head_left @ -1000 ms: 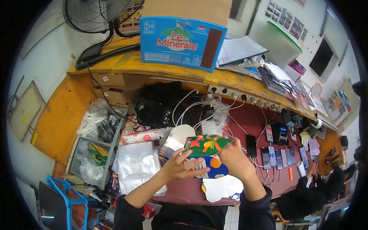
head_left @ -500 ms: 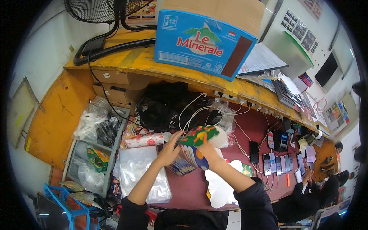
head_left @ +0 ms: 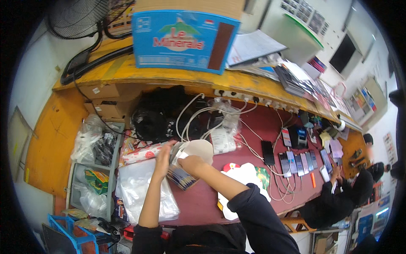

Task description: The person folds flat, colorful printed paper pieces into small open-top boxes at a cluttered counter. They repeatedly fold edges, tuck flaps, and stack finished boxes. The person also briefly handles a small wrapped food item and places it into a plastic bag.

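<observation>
Card stack (head_left: 181,177), left hand (head_left: 162,160), right hand (head_left: 190,164)

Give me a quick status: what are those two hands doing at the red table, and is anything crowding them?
Left hand and right hand both shut on a stack of flat packets. Stack held above the red table. Clear plastic bags at left, white cables behind.

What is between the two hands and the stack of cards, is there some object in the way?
Nothing visible is in the way. The left hand and the right hand are both already on the stack of cards, above the red table. The clear plastic bags lie to the left, apart from the stack.
</observation>
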Demonstrator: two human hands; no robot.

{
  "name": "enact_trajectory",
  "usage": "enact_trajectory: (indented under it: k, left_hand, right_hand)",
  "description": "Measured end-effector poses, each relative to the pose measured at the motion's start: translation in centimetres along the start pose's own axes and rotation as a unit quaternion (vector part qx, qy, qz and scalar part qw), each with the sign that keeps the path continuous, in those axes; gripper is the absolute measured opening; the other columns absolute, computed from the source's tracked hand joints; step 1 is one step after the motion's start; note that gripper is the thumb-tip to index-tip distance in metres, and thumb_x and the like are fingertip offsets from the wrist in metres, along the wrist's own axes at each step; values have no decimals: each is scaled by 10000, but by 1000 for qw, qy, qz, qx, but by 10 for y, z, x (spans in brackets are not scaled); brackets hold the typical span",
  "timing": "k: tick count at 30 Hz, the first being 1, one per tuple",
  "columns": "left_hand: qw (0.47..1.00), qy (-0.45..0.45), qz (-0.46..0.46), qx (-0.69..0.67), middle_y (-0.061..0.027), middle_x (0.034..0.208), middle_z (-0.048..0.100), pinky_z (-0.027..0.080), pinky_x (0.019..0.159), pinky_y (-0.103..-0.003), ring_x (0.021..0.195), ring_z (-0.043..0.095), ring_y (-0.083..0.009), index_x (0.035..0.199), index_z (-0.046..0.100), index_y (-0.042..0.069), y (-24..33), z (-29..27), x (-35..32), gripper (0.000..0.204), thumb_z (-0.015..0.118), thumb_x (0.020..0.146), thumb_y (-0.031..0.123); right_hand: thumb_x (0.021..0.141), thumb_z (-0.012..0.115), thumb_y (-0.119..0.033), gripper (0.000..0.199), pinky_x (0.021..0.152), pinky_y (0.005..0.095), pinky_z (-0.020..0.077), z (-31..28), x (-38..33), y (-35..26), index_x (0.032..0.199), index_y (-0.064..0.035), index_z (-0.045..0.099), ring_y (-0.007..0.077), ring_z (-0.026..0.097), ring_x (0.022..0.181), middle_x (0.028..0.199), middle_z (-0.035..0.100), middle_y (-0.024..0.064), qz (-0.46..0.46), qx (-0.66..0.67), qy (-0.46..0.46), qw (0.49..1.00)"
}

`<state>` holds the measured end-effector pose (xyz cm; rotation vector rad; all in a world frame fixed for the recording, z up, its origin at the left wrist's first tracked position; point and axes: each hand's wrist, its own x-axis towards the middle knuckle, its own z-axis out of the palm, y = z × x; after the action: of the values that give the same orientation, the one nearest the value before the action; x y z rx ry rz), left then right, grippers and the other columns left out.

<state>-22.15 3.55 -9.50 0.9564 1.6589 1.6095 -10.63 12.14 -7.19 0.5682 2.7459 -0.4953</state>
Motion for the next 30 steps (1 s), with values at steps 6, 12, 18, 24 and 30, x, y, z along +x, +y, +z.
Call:
enact_trajectory:
  k: [6, 12, 18, 24, 30]
  left_hand:
    - [878, 183, 403, 184, -133, 849, 535, 401, 810, -425, 835, 519, -323, 883, 580, 29, -7, 96, -104, 160, 610, 748, 108]
    - [820, -337, 237, 398, -208, 1423, 315, 317, 1021, -529, 1302, 301, -428, 1298, 429, -1, -89, 242, -175, 732, 685, 733, 388]
    - [768, -414, 172, 458, -186, 1427, 335, 362, 988, -552, 1294, 303, -468, 1299, 466, 25, -123, 263, -179, 668, 622, 790, 428]
    - [858, -430, 49, 277, -167, 1115, 607, 466, 843, -446, 1016, 577, -361, 1119, 592, 38, -72, 243, -140, 319, 518, 880, 237]
    - [914, -275, 185, 233, -175, 806, 612, 470, 634, -432, 749, 607, -360, 896, 636, 37, 40, 181, -105, 143, 569, 862, 159]
  right_hand:
    - [782, 656, -138, 306, 827, 383, 478, -56, -123, 41, 1069, -37, 620, 318, 600, 990, 1030, 641, 143, -105, 241, 301, 917]
    - [817, 654, -130, 280, 820, 337, 480, -2, -246, 99, 1076, -27, 623, 259, 635, 920, 1034, 639, 146, 114, 195, 314, 922]
    - [822, 659, -125, 272, 786, 315, 485, 101, -332, 119, 1078, -37, 629, 224, 648, 908, 1030, 649, 118, 237, 390, 291, 841]
    - [784, 668, -63, 298, 834, 322, 475, 131, -324, 124, 1078, -35, 629, 235, 629, 971, 1051, 643, 122, 267, 404, 420, 768]
    - [729, 697, -82, 561, 1039, 425, 313, 87, -279, 85, 1260, -55, 515, 337, 423, 1250, 1356, 450, 162, 140, 158, 571, 793]
